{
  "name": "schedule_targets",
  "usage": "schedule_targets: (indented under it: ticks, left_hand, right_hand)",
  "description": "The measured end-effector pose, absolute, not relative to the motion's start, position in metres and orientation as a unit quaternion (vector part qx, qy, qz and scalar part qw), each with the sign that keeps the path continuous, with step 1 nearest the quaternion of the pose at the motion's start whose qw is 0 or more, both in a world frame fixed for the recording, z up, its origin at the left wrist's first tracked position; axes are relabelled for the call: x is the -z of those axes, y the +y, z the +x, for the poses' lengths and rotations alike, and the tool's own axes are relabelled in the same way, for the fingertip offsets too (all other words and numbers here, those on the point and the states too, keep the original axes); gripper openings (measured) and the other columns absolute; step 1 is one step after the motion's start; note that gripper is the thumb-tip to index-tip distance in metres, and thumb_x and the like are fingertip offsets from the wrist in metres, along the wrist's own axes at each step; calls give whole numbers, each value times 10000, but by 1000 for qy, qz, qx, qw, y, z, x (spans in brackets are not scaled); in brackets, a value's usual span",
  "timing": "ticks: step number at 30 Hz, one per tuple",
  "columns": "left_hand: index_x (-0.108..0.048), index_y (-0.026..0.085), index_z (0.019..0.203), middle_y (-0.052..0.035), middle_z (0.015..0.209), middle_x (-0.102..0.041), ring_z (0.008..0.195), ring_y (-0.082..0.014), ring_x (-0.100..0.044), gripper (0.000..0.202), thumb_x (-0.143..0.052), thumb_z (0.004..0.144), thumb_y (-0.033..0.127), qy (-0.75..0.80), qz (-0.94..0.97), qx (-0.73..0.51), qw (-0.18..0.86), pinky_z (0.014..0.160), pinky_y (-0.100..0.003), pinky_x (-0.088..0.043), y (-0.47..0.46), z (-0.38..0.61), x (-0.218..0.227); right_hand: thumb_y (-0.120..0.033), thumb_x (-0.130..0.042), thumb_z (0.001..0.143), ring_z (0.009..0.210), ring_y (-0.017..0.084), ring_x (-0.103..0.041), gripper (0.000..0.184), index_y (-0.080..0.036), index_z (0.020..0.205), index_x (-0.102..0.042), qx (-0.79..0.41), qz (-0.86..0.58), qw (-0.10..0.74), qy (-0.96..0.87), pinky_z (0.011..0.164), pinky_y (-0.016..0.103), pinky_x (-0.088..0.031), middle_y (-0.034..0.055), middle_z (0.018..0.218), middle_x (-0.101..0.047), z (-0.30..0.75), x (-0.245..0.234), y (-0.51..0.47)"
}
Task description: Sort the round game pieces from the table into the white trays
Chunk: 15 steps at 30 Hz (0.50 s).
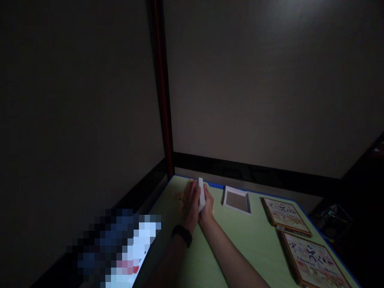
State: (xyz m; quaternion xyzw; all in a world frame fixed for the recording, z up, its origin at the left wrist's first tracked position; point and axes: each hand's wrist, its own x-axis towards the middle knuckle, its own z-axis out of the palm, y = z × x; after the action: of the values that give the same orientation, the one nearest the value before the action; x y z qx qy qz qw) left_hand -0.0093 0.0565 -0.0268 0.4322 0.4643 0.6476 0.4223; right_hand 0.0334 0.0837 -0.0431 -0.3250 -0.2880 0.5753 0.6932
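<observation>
Between my two palms stands a white flat box (201,194), turned on its edge. My left hand (191,203) lies along its left face with the fingers stretched forward, and a dark band (182,235) sits on that wrist. From the other side my right hand (208,205) presses on the box, its fingers partly hidden. Just left of my left hand, a yellowish patterned thing (180,199) shows in part; its kind is unclear. A shallow white box tray (237,201) with a grey-brown inside lies to the right of my hands.
Two flat printed boxes, one farther (286,216) and one nearer (315,260), lie on the right of the green table (240,236). Walls meet at a dark red post (162,88) behind it. A clear plastic bag (336,222) is beyond the right edge. A blurred-out patch is at lower left.
</observation>
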Motion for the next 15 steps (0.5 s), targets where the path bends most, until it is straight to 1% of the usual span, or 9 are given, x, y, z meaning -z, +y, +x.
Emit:
schedule_targets:
  ticks: [4,9,13,15]
  left_hand:
    - [-552,276,1318,-21,1545,-364,1485,-199,-150,502,-601,849,451,483,438,-648,393,1218,-344,29,53,-5,25]
    - [-496,266,1380,-18,1566,-320,1482,-204,-162,543,-559,872,445,484,475,-641,361,1221,-339,10,45,-4,21]
    - [-487,259,1395,-27,1549,-356,1468,-242,-204,593,-606,835,411,438,529,-649,327,1222,-362,-35,35,-7,16]
    - [-494,266,1392,-27,1545,-362,1465,-256,-206,603,-631,817,387,424,547,-651,312,1220,-374,-54,32,-8,15]
  right_hand:
    - [-510,-677,671,701,177,-652,379,-168,834,-669,-566,-331,704,-274,702,291,-536,4,755,-709,35,41,83]
    - [-408,-646,662,753,196,-649,274,-172,787,-705,-550,-339,703,-296,737,299,-524,14,772,-725,39,34,79]
    - [-381,-607,682,765,205,-637,284,-174,829,-733,-542,-346,690,-331,732,306,-517,23,813,-740,41,31,77]
    - [-381,-607,679,736,207,-628,271,-173,801,-733,-536,-351,683,-350,695,302,-514,25,781,-735,43,32,77]
